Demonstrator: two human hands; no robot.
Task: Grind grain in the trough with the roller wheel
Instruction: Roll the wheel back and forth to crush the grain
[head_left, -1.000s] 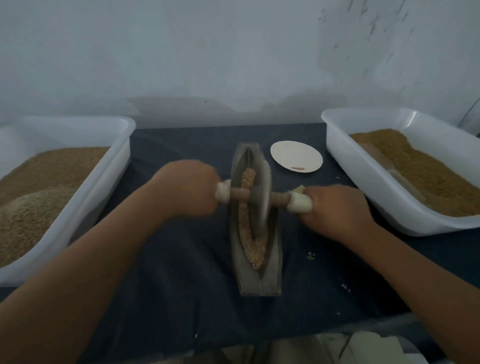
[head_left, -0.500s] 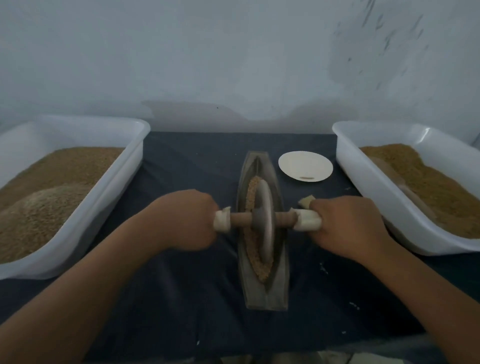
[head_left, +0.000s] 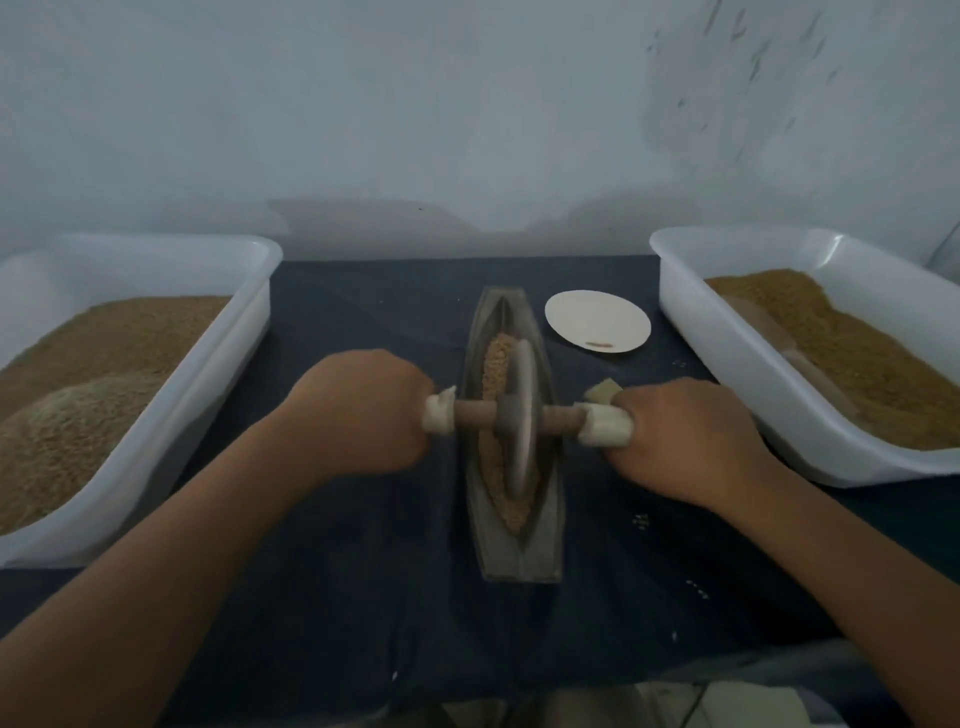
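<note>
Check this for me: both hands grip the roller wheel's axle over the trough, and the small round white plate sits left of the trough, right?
Not quite. In the head view the small round white plate sits right of the dark boat-shaped trough. Both the left hand and right hand do grip the grey roller wheel's axle.

A plain grain-working bench: cloth-covered table, two grain-filled tubs, bare wall.

Both hands, left and right, grip roller wheel axle; wheel mid-trough on grain. Plate far right holds a small, possibly brown scrap.
</note>
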